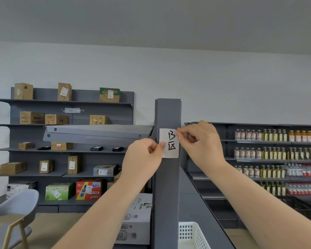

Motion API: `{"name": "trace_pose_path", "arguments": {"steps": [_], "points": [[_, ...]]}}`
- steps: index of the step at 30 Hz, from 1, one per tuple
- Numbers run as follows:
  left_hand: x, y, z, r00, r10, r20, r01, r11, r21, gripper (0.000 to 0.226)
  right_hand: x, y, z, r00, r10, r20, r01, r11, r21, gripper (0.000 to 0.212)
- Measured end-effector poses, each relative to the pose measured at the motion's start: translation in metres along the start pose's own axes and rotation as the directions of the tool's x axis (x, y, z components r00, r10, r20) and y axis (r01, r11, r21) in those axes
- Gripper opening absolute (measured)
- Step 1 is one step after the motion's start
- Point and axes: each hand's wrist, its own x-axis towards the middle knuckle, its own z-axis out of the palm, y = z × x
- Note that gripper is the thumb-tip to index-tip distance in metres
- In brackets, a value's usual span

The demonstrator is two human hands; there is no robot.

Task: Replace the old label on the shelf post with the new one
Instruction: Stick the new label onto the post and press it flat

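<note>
A white paper label (169, 143) with black handwritten characters lies against the front of the grey shelf post (167, 186), near its top. My left hand (144, 155) pinches the label's left edge between thumb and forefinger. My right hand (199, 141) pinches its upper right corner, fingers curled against the post. The label sits upright on the post face. I cannot tell whether it is stuck down or whether this is the old or the new label.
A grey wall shelf (72, 150) with cardboard boxes stands at back left. A shelf (276, 159) of drink bottles fills the right. A white plastic basket (192, 234) sits low beside the post, a grey chair (14, 212) at lower left.
</note>
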Motion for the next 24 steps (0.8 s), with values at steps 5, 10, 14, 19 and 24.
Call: {"name": "trace_pose_path", "arguments": {"steps": [5, 10, 14, 19, 24], "points": [[0.001, -0.001, 0.000, 1.000, -0.012, -0.001, 0.012, 1.000, 0.013, 0.037, -0.001, 0.000, 0.001, 1.000, -0.006, 0.006, 0.006, 1.000, 0.008, 0.008], [0.001, 0.001, 0.002, 0.999, -0.043, -0.010, 0.043, 0.999, -0.021, 0.034, 0.001, -0.001, 0.002, 0.999, -0.034, 0.025, 0.034, 0.999, -0.037, 0.012], [0.000, 0.002, 0.003, 0.999, -0.038, -0.028, 0.039, 0.999, 0.005, 0.035, 0.001, 0.001, 0.001, 1.000, -0.016, 0.021, 0.016, 1.000, -0.027, 0.007], [0.001, 0.004, -0.007, 1.000, -0.028, 0.014, 0.026, 0.994, 0.108, 0.042, 0.001, -0.001, -0.002, 0.973, 0.217, 0.071, -0.226, 0.962, 0.153, 0.006], [0.014, 0.016, -0.027, 0.987, 0.131, -0.089, -0.116, 0.981, 0.158, 0.036, 0.012, 0.009, -0.009, 0.861, 0.462, 0.212, -0.508, 0.772, 0.382, 0.012]]}}
